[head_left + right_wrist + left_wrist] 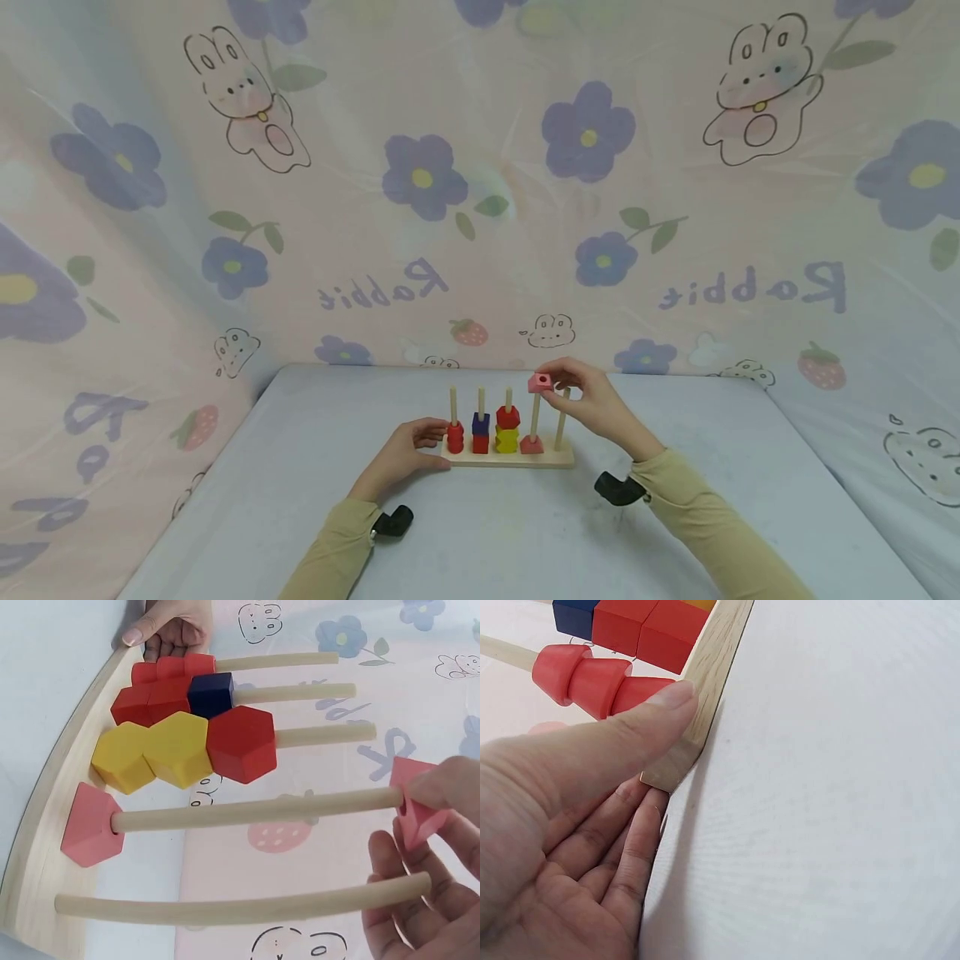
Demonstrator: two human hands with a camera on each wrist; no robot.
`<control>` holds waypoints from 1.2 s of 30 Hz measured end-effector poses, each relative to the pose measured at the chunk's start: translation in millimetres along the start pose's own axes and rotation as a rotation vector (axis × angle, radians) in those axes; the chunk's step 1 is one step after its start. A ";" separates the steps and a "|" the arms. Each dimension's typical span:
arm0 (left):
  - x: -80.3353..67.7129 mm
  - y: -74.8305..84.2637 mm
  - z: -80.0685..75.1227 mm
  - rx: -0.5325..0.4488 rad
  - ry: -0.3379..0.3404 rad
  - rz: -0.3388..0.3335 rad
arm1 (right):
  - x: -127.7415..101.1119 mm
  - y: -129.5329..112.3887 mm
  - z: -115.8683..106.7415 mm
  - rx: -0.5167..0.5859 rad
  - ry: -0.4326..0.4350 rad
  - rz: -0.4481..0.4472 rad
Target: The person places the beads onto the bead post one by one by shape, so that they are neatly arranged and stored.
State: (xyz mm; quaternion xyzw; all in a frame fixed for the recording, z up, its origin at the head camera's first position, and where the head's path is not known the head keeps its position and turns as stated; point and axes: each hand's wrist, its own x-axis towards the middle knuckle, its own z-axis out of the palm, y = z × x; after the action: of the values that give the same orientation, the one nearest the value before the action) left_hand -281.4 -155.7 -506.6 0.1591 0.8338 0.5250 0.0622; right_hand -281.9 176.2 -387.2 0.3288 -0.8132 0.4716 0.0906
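Observation:
A wooden base [510, 457] with several upright pegs stands on the table. My left hand [408, 454] grips its left end, thumb on top [667, 701], fingers under the edge, beside the red round beads [592, 675]. My right hand [588, 398] pinches a pink triangular block [540, 382] at the tip of the fourth peg [262, 811]. Another pink triangle [90, 825] sits at that peg's foot. Red and blue cubes [187, 694] fill the second peg, yellow and red hexagons [187, 746] the third. The fifth peg [240, 904] is bare.
The pale table [525, 533] reaches out on all sides of the toy. A curtain printed with flowers and rabbits [480, 183] hangs close behind and on both sides. Black wrist cameras [618, 489] sit on both sleeves.

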 end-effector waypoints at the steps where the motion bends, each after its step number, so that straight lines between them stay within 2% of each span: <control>1: -0.1 0.4 0.1 0.001 -0.001 -0.002 | 0.8 2.0 0.7 0.009 -0.005 0.002; 7: -0.4 2.3 -0.1 0.005 -0.008 -0.014 | 2.1 6.5 2.9 0.020 -0.035 -0.007; 13: 0.0 2.4 -0.6 0.000 -0.008 -0.009 | -1.0 18.8 8.2 0.001 -0.046 0.111; 17: -0.6 3.5 -0.7 0.001 -0.007 -0.011 | -7.1 27.5 15.0 0.029 -0.044 0.196; 23: -1.3 3.7 -0.6 0.001 -0.009 -0.017 | -18.8 38.1 28.9 0.055 -0.036 0.270; 26: -0.8 2.7 -0.3 0.001 -0.011 -0.009 | -25.6 52.9 36.8 0.070 -0.028 0.286; 32: -0.1 0.9 -0.5 -0.002 -0.014 0.014 | -34.6 64.5 48.7 0.096 -0.034 0.307; 36: 0.0 0.5 -2.1 0.005 -0.010 0.018 | -37.0 70.5 54.4 0.127 -0.031 0.291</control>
State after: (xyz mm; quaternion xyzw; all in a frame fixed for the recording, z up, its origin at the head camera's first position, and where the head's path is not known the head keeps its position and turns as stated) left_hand -281.8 -157.3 -505.2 0.1696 0.8332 0.5228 0.0613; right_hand -288.4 171.8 -483.3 0.2198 -0.8221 0.5250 -0.0123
